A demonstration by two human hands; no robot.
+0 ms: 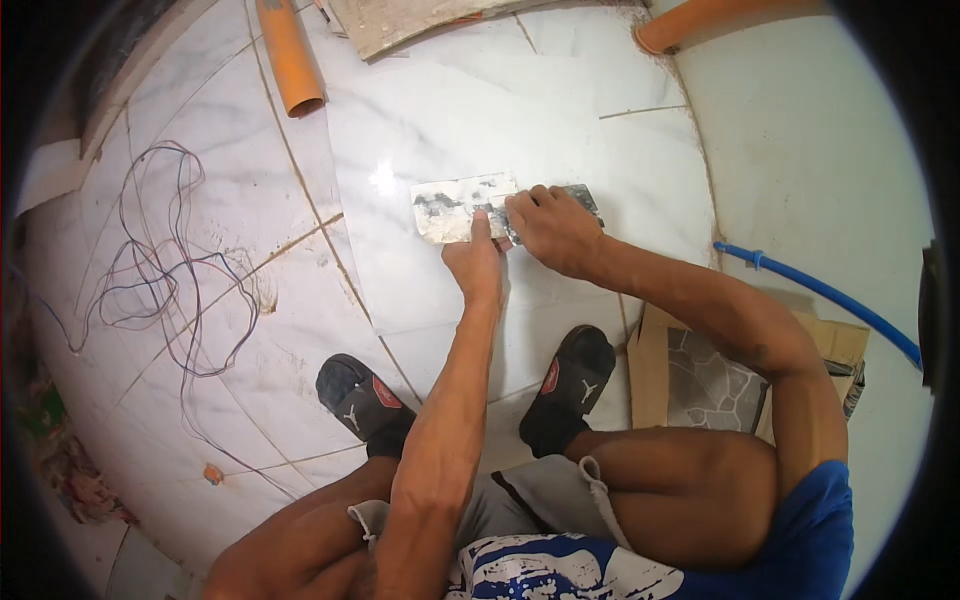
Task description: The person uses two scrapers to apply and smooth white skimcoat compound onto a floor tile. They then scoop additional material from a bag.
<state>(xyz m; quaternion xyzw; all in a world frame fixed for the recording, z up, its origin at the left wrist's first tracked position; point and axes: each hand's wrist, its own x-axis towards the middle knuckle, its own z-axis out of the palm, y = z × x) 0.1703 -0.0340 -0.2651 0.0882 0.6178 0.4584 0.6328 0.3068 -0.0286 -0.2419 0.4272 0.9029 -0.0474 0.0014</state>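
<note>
The left hand (474,268) is holding a flat white piece (440,205) with dark smears, its thumb pressing on top. The right hand (553,230) is curling its fingers around a dark, speckled piece (585,197); I cannot tell if the two pieces are joined. Both are staying over the shiny white floor (450,110), in front of the two dark shoes. An orange pipe (292,70) is lying farther up, thin wires (190,265) are looping on the left, and a blue hose (830,290) is bending on the right.
</note>
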